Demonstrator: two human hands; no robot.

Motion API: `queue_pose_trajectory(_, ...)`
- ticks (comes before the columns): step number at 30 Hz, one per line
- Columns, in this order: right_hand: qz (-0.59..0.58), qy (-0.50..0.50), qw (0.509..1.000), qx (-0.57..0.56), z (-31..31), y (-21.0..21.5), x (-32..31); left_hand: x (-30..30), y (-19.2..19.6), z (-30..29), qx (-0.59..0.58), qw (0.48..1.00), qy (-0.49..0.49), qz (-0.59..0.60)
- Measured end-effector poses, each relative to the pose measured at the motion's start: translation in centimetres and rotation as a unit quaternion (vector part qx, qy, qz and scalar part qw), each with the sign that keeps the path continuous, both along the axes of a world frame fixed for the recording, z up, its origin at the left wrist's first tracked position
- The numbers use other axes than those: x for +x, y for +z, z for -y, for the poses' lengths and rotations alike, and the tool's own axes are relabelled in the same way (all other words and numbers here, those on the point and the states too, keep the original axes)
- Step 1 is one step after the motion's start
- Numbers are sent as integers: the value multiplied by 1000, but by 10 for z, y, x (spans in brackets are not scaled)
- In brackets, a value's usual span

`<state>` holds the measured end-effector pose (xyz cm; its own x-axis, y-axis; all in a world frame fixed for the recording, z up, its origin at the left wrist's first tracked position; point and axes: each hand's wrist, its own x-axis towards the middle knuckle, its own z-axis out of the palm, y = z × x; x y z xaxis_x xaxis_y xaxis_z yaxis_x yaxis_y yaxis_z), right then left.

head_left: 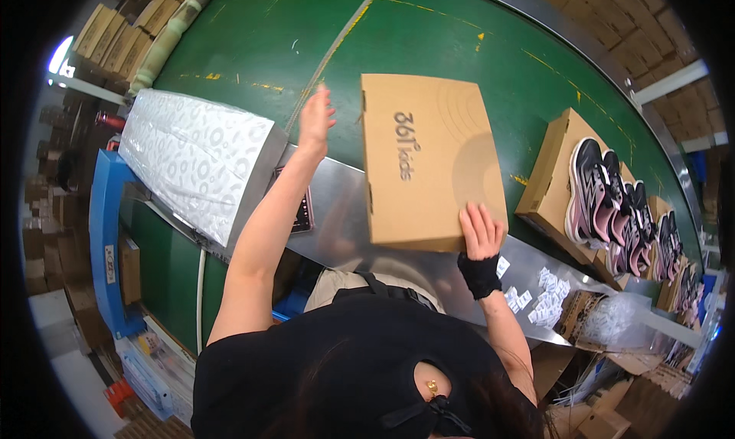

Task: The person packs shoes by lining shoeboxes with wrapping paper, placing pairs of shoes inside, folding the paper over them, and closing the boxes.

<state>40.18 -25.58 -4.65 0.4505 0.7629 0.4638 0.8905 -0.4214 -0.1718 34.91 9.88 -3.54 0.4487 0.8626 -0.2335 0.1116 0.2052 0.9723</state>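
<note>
In the middle lies a closed brown cardboard shoe box [436,163], tilted slightly, with dark print on its lid. My right hand [481,231], in a black wrist covering, grips the box's near right corner, fingers on top of the lid; its thumb is hidden. To the left of the box, my left hand [315,119] reaches over the green belt with its fingers apart and nothing in it. A gap separates it from the box. Beside my left forearm is a stack of white patterned wrapping paper [199,159]. A phone [303,211] lies partly behind that forearm.
Small white packets [547,301] are scattered on the metal ledge [329,202] at right. Black and pink shoes [593,190] stand on boxes along the green belt [429,33]. A blue frame [111,244] rises at left. Stacked cartons [115,37] fill the far left.
</note>
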Motion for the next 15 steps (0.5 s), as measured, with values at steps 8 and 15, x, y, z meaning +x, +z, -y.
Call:
queue_pose_trajectory(8, 36, -32, 999, 16, 16, -29, -2, 57, -45, 3, 90, 979, -164, -77)
queue_pose_trajectory(15, 71, -82, 994, 22, 8, -38, -2, 67, -43, 9, -47, 971, -227, -64)
